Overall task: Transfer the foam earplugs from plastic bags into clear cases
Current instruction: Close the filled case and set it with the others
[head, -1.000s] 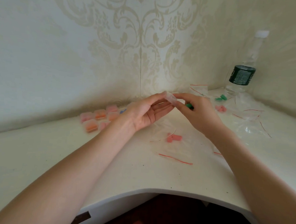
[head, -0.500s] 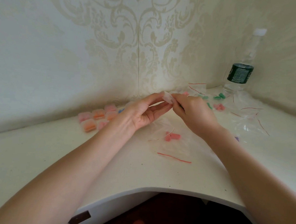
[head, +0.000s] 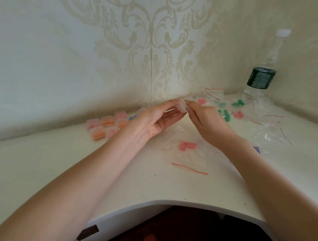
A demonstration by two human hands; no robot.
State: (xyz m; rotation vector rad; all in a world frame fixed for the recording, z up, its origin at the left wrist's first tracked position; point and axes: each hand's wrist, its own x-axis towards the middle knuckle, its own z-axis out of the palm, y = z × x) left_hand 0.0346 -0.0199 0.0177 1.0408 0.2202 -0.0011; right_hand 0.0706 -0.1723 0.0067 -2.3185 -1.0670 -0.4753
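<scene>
Filled small clear plastic cases (head: 107, 126) with pink and orange foam inside, clustered far left on white counter (head: 45, 163), unmoved. Left hand (head: 154, 120) raised above counter, palm up, thumb and forefinger pinching small clear case (head: 181, 106); grip unchanged. Right hand (head: 206, 122) pinching same case from right; green earplug seen at fingers a second ago now hidden. Pink foam earplugs (head: 187, 145) in clear bag below hands. Green foam earplugs (head: 225, 114) now uncovered right of knuckles. Water bottle (head: 261, 77) far right.

Home corner: damask wallpaper (head: 151, 48), white desk (head: 44, 170), water bottle (head: 260, 77)
</scene>
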